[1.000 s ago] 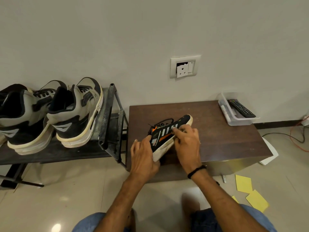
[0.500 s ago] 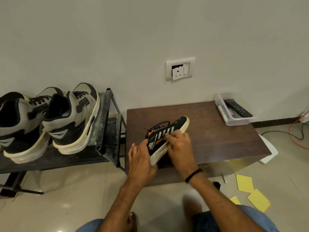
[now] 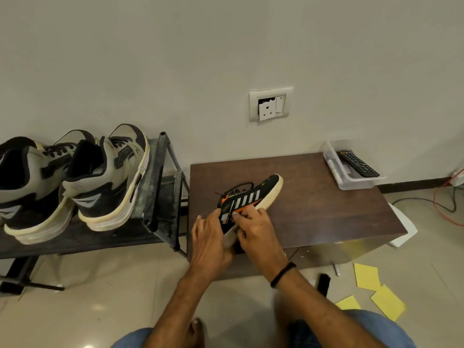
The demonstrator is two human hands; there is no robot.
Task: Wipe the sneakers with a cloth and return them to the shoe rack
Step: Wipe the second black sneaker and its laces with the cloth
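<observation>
We've got the small black sneaker with white stripes and orange trim (image 3: 253, 194) tipped sideways near the front of the dark brown wooden table (image 3: 326, 209). Left hand (image 3: 209, 237) grip wraps the heel, right hand (image 3: 256, 229) fingers curl onto its side. Imo pin the heel, short strokes along the sole. Cloth? Can't see one, prob hidden under our hands.

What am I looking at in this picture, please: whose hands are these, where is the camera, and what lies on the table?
There is no machine: a person works with bare hands, and one camera worn on their head looks forward and down. The left hand grips the heel end of a small black sneaker with white and orange stripes, tilted over the brown table; the right hand pinches its side near the sole. I cannot make out a cloth. A clear tray with a remote sits at the table's far right corner. To the left, a shoe rack holds a pair of grey-and-black high-tops.
</observation>
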